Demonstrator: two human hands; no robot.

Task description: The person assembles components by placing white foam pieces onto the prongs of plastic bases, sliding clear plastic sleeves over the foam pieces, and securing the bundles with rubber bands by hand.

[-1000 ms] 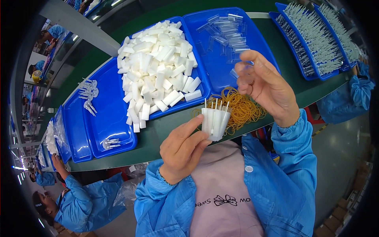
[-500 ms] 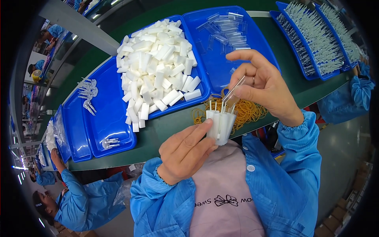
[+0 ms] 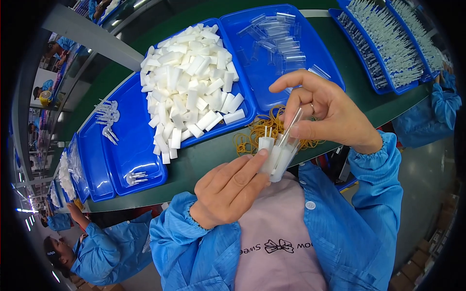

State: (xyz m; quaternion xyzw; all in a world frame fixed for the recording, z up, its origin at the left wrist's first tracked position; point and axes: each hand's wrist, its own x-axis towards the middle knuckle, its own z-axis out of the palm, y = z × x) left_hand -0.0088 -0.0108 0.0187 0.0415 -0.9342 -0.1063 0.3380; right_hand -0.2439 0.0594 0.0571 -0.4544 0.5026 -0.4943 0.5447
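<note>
My left hand (image 3: 228, 191) is closed round a small bundle of white plastic pieces (image 3: 266, 144), held upright over the near edge of the table. Thin white rods stick up from the bundle's top. Between thumb and fingers, my right hand (image 3: 330, 111) pinches a clear flat plastic sleeve (image 3: 294, 119), tilted, its lower end at the top of the bundle. Whether that end surrounds one of the rods is too small to tell. My right index finger is raised and bent. Part of the bundle is hidden by my left fingers.
Yellow rubber bands (image 3: 245, 143) lie just behind my hands. Beyond are a heap of white blocks (image 3: 194, 72) and a blue tray (image 3: 264, 94) with clear sleeves. Another blue tray (image 3: 128, 109) holds small white parts; filled racks (image 3: 388, 48) stand far right. A co-worker (image 3: 109, 250) is at left.
My right hand has moved slightly down and right, bringing the clear sleeve lower against the bundle. The bundle is tilted a little more. My left hand keeps its hold.
</note>
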